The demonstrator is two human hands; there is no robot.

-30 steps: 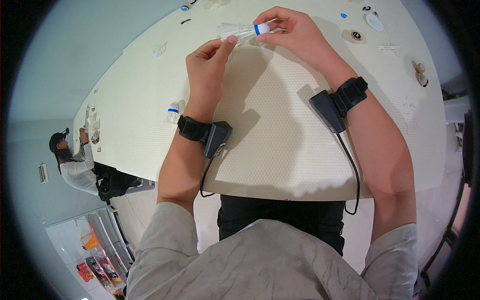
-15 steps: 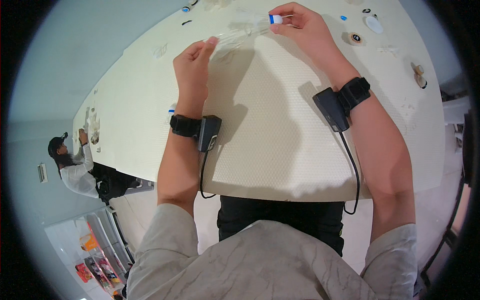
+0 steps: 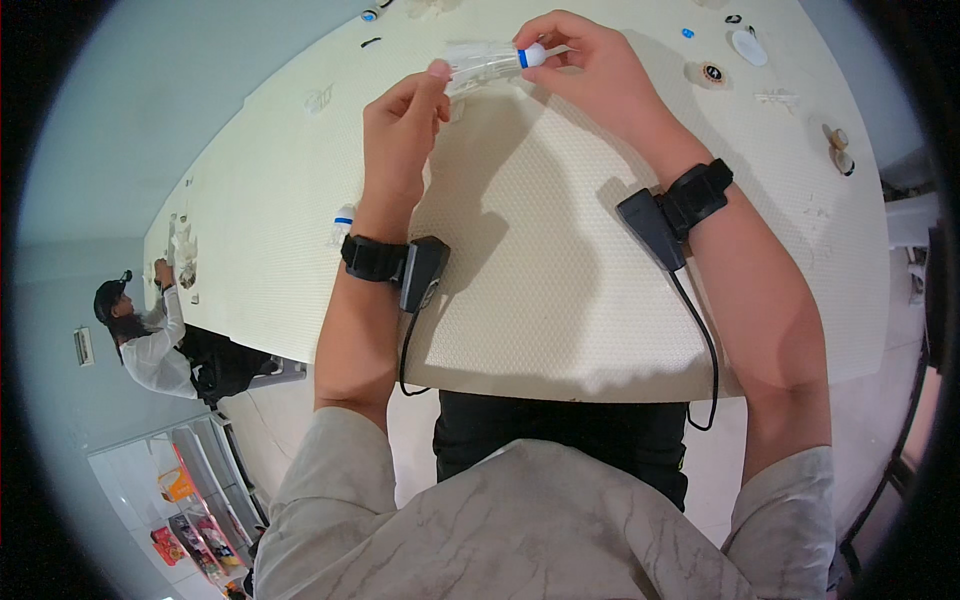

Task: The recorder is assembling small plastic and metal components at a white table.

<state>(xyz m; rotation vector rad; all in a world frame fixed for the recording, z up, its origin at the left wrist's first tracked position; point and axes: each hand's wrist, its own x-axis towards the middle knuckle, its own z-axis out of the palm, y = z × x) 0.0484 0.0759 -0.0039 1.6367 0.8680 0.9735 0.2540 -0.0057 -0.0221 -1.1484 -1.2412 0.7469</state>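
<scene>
Near the far side of the table, my left hand (image 3: 402, 135) pinches one end of a crinkled piece of clear plastic (image 3: 482, 66). My right hand (image 3: 600, 85) grips a small white piece with a blue band (image 3: 532, 56) between thumb and fingers. The clear plastic stretches between the hands and meets the blue band; whether it is fixed there or only touching, I cannot tell. A thin pale strand shows by the right fingers. Beside my left wrist lies a similar clear, white and blue item (image 3: 342, 225), partly hidden by the forearm.
On the right of the white textured table (image 3: 540, 300) lie a round roll (image 3: 711, 73), a white oval piece (image 3: 748, 47), a small blue bit (image 3: 687, 33) and two small round items. Clear scraps (image 3: 318, 98) sit at the left. Another person (image 3: 150, 340) works at the far left.
My right hand has moved left and slightly down with the white and blue piece. My left hand has shifted slightly right, so the hands are closer and the clear plastic between them is shorter.
</scene>
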